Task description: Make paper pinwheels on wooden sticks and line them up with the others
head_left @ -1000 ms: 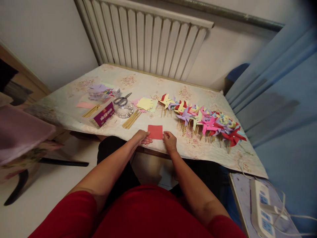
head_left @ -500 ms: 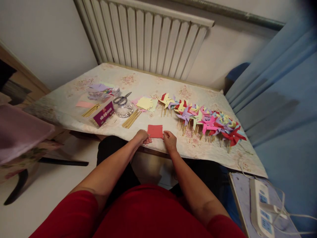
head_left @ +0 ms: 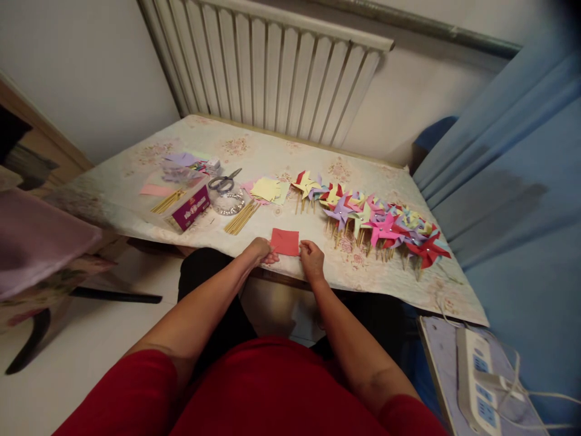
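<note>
Both hands, left hand [head_left: 259,251] and right hand [head_left: 311,259], pinch the red paper square [head_left: 285,241], fingertips hidden beneath its edges

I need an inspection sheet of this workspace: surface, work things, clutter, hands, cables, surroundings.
Surface: table under a floral cloth.
Work things: red paper lies flat at the near edge.
Clutter: pinwheels in a row at right; scissors, sticks, purple box, yellow papers at left.
Hands: left hand and right hand each pinch a near corner of the paper.
Cables: power strip with white cords, lower right.
Surroundings: radiator behind; blue curtain at right.
</note>
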